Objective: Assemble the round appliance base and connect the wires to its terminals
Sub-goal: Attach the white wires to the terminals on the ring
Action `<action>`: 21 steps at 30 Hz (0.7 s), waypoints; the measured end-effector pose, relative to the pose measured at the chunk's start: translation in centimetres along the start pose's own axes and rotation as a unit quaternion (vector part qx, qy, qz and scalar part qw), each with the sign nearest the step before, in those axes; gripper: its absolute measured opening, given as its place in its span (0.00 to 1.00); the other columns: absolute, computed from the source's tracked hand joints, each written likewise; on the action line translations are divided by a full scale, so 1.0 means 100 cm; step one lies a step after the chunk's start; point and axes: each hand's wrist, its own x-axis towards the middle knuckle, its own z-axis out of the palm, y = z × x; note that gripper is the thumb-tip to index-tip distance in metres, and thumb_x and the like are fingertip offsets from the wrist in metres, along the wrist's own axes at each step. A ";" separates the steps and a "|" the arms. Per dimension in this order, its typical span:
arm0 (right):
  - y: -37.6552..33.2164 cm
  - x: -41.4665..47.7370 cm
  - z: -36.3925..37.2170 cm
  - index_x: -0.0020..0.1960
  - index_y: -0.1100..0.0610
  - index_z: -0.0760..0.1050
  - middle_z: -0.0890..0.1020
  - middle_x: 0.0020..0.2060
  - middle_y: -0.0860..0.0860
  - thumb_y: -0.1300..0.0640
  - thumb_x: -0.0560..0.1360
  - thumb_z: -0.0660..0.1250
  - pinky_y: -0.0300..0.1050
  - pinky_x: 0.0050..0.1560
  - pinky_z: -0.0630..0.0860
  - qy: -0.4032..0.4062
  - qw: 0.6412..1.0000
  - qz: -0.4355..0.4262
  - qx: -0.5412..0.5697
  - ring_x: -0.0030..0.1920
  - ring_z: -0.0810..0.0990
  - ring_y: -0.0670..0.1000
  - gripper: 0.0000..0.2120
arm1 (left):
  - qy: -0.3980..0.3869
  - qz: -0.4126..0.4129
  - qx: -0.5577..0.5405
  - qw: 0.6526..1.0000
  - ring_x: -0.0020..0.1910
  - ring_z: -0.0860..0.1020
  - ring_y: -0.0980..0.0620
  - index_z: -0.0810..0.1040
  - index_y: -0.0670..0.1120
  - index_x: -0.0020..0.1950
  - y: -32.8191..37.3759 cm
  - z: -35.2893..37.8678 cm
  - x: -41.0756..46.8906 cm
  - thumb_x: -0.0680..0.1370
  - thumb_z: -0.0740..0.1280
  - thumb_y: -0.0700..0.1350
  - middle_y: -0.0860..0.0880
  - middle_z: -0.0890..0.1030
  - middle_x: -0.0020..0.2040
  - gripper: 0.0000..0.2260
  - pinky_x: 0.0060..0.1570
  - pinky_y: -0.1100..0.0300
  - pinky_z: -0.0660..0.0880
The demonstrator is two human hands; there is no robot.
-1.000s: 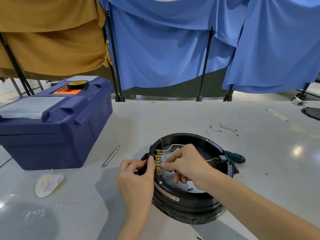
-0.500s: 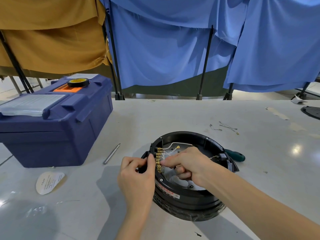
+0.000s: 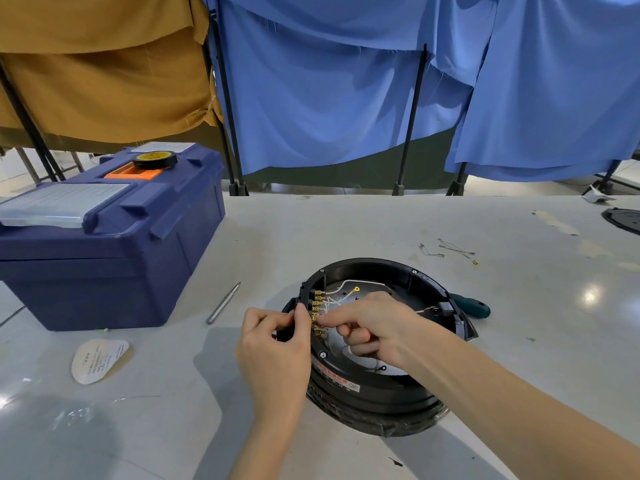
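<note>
Draws back slightly from a second ago, baring more white wires; pinches a brass terminal in right-hand grip; clasps round appliance base at its left rim in left-hand grip; sits on tabletop near blue toolbox.

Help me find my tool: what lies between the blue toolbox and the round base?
A slim metal rod lies there on the table, shown in the head view.

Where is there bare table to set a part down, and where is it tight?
Bare: between toolbox and round base, apart from the metal rod; far table behind the base. Tight: the terminals, where left hand and right hand work; screwdriver and loose wires right of it.
</note>
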 end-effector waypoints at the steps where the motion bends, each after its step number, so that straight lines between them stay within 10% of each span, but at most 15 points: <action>1: 0.000 0.000 0.000 0.32 0.64 0.74 0.71 0.24 0.54 0.70 0.71 0.72 0.32 0.16 0.57 0.000 1.000 0.003 0.007 0.16 0.62 0.44 0.12 | -0.001 0.002 0.002 1.000 0.37 0.76 0.64 0.76 0.51 0.29 0.000 0.000 0.000 0.73 0.75 0.44 0.52 0.75 0.35 0.14 0.34 0.73 0.67; 21: -0.004 -0.001 0.006 0.35 0.66 0.70 0.71 0.28 0.55 0.71 0.77 0.64 0.33 0.16 0.58 0.003 1.000 -0.013 -0.006 0.17 0.64 0.43 0.12 | -0.002 0.004 -0.005 1.000 0.37 0.76 0.61 0.77 0.50 0.29 -0.002 -0.001 0.001 0.73 0.74 0.44 0.52 0.75 0.34 0.13 0.32 0.72 0.67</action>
